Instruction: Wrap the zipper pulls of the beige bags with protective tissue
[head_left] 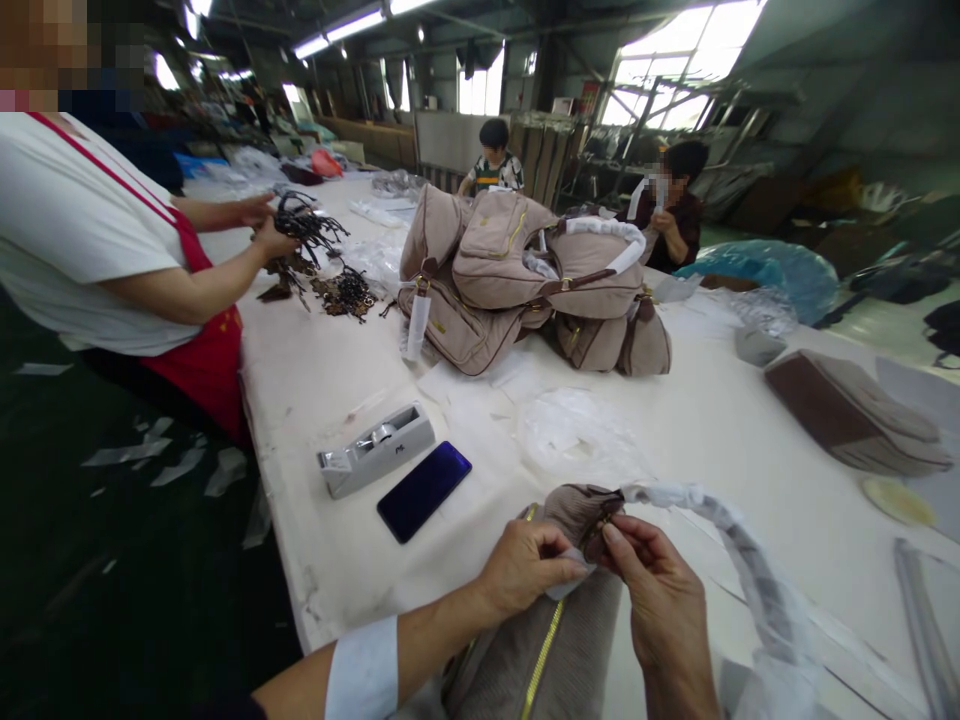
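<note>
A taupe bag (577, 640) with yellow zippers lies at the bottom centre of the view. Its handle (757, 570), wrapped in whitish film, arches out to the right. At the bag's upper end my left hand (525, 565) pinches a small piece of white wrapping (570, 580). Close beside it, my right hand (660, 590) has thumb and fingers pressed together on the dark brown tab where the handle joins the bag. The fingers partly hide the tab and its metal fitting.
A grey tape dispenser (379, 450) and a dark phone (424, 490) lie left of the bag. Stacked taupe bags (517, 270) stand beyond, another bag (855, 410) at right. A person in a red apron (206, 370) holds dark straps (307, 225); others sit farther back.
</note>
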